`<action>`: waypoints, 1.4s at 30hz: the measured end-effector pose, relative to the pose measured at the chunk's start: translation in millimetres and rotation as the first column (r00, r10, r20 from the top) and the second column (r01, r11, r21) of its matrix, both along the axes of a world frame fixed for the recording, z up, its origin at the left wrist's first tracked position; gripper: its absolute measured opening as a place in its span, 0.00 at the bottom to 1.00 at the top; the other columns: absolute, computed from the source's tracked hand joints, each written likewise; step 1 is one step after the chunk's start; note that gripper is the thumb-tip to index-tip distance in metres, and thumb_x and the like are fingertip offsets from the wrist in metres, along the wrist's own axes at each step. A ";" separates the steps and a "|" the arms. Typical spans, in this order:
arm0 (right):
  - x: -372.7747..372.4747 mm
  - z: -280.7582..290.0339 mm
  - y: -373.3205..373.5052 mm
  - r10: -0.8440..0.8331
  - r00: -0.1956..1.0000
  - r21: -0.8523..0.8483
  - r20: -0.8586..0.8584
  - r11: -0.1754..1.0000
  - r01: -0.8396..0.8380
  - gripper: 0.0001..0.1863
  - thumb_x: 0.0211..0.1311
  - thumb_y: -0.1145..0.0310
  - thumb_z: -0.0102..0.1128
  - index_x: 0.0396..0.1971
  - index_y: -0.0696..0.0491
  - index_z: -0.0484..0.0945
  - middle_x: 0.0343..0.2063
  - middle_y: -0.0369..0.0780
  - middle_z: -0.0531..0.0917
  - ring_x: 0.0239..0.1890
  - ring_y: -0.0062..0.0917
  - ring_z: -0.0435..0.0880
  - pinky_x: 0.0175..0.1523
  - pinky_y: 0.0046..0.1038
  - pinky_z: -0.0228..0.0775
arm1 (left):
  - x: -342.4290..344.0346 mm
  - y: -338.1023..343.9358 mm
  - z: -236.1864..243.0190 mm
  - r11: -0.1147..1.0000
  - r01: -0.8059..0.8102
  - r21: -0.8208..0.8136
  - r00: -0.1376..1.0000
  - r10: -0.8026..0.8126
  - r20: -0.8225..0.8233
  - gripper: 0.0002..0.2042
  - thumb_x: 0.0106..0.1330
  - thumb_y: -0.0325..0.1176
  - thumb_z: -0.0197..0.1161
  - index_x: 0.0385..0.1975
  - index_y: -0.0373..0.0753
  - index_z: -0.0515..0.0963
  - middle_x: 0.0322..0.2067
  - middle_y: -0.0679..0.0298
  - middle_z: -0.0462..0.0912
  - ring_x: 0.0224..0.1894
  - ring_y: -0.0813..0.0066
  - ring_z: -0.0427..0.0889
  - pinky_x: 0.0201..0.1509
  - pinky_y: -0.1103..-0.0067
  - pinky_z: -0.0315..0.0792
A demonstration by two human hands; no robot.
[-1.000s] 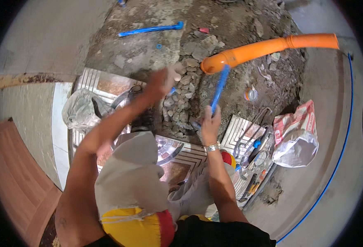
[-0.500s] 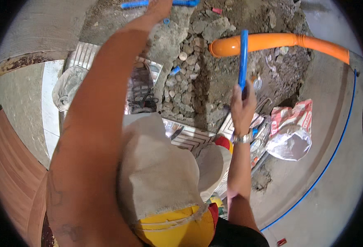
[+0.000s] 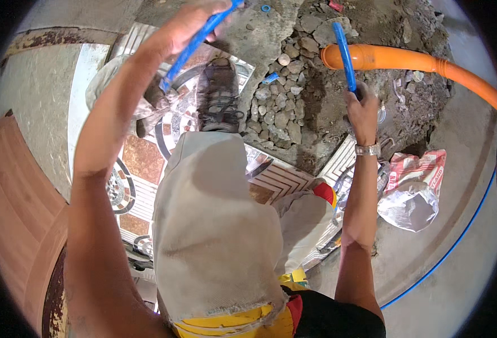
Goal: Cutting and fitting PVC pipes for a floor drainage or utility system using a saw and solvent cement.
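My left hand (image 3: pixel 200 22) is closed around a length of blue pipe (image 3: pixel 185 57), which slants over the tiled floor near my shoe. In my right hand (image 3: pixel 364 110) another blue pipe (image 3: pixel 344 53) stands nearly upright, crossing in front of a thick orange pipe (image 3: pixel 398 58). The two blue pipes are well apart. A short blue pipe piece (image 3: pixel 271 78) lies on the stones between my hands. Farther off, a small blue ring (image 3: pixel 266 8) rests on the concrete.
Broken stones (image 3: pixel 279 115) and loose soil fill a dug-up strip of floor. An opened red-and-white bag (image 3: pixel 414 191) sits at the right, inside the curve of a thin blue hose (image 3: pixel 457 242). Patterned tiles (image 3: pixel 144 160) lie beneath my legs; a curved wooden panel (image 3: pixel 20 214) stands left.
My left hand has lifted its blue pipe from the far ground and brought it nearer, turning it to a slant. The right-hand pipe now tilts slightly left. The view has shifted.
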State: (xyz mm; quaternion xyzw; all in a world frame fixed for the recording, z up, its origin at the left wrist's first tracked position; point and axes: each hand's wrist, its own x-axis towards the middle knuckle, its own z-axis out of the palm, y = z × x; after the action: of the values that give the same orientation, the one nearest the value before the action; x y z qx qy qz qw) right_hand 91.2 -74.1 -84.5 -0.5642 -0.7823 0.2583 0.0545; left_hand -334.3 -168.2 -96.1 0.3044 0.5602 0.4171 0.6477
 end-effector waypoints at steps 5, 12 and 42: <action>-68.1 51.8 -36.7 0.106 0.967 -0.122 -0.230 0.983 -0.136 0.20 0.64 0.61 0.62 0.53 0.53 0.80 0.27 0.42 0.83 0.28 0.26 0.80 0.37 0.29 0.72 | 34.3 -36.3 -14.2 0.980 -0.166 -0.107 0.961 0.185 0.206 0.14 0.70 0.45 0.58 0.40 0.40 0.73 0.27 0.70 0.75 0.21 0.86 0.71 0.20 0.86 0.64; -83.0 53.7 -29.6 0.215 0.953 -0.071 -0.215 0.969 -0.235 0.19 0.66 0.59 0.61 0.52 0.52 0.80 0.33 0.46 0.85 0.31 0.36 0.83 0.41 0.33 0.74 | 44.2 -41.4 -7.3 0.987 -0.154 -0.053 0.972 0.161 0.174 0.13 0.70 0.46 0.58 0.38 0.42 0.73 0.26 0.71 0.75 0.21 0.86 0.71 0.20 0.86 0.64; -130.7 20.4 0.3 0.432 0.832 0.121 -0.347 0.901 -0.417 0.22 0.58 0.70 0.63 0.55 0.45 0.78 0.40 0.48 0.85 0.41 0.44 0.84 0.49 0.38 0.76 | 56.6 -43.3 -11.0 0.997 0.022 0.079 0.993 -0.012 -0.118 0.17 0.75 0.48 0.51 0.30 0.42 0.74 0.23 0.72 0.73 0.21 0.88 0.70 0.22 0.87 0.66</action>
State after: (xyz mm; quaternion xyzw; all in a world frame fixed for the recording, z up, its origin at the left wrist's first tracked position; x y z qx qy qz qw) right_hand -39.5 -73.7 -64.1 -0.3172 -0.8688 0.3486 0.1518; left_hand -277.7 -211.5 -107.1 0.3589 0.5774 0.4153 0.6044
